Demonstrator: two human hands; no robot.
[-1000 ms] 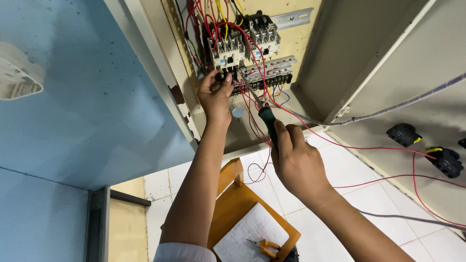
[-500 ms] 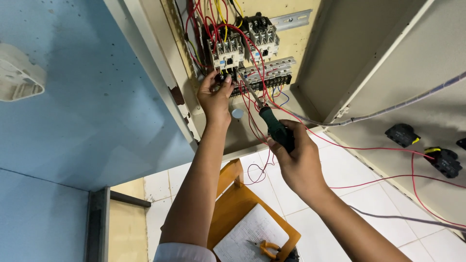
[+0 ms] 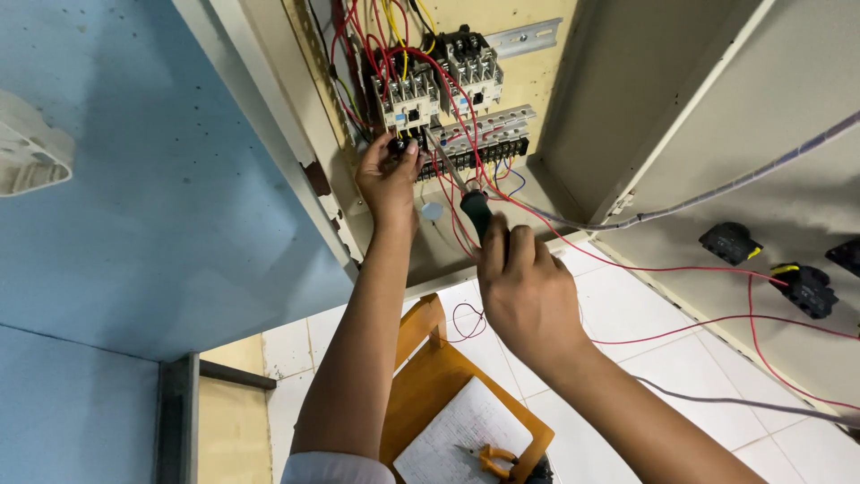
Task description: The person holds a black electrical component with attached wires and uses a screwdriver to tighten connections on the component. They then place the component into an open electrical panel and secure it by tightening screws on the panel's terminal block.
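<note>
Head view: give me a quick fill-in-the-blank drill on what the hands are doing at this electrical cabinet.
1. The right hand grips a ____ by its dark handle.
2. The left hand pinches at the foot of the contactor, among mostly ____ wires.
3. Below, orange-handled pliers lie on a sheet of ____ on the orange stool.

Missing words: screwdriver; red; paper
</note>
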